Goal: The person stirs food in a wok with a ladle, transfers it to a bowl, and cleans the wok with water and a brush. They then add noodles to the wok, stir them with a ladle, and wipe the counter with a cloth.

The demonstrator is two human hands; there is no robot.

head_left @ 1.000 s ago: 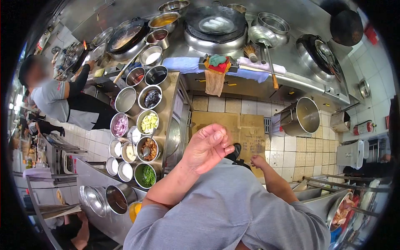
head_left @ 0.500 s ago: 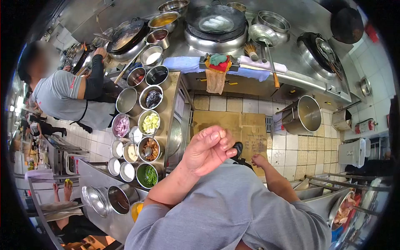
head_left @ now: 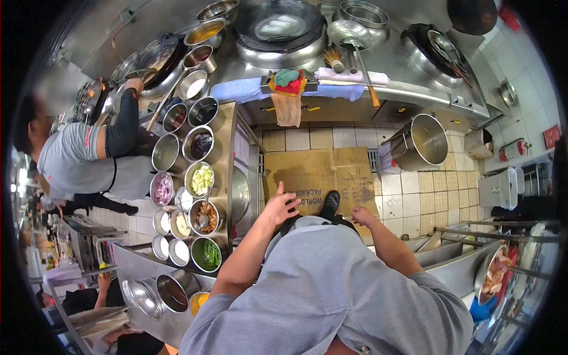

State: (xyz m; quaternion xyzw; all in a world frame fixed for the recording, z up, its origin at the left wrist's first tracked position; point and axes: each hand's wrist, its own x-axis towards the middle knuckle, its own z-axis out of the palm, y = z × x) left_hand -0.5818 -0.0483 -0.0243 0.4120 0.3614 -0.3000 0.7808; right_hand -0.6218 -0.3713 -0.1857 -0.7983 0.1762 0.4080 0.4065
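Note:
My left hand [head_left: 281, 207] hovers in front of my waist, open, its fingers apart and nothing in them. To its right, my right hand [head_left: 363, 216] is loosely curled into a fist at my side, and no object shows in it. Neither hand touches anything. Left of my left hand is a steel counter with several pots: browned chunks with a spoon [head_left: 206, 217], green vegetable strips [head_left: 207, 254], pale green pieces [head_left: 200, 179] and chopped purple onion [head_left: 161, 189]. Below my hands, flattened cardboard [head_left: 296, 171] covers part of the tiled floor.
Ahead is a steel range with a large wok [head_left: 280, 23], a perforated skimmer [head_left: 350, 36] and folded cloths [head_left: 287, 83]. A tall steel pot [head_left: 421, 142] stands on the floor at right. A co-worker [head_left: 89, 148] works at a wok on the left.
My left hand has dropped from chest height towards my waist, and its curled fingers have spread apart. The right hand stays low and curled. The co-worker's head and arm have shifted slightly.

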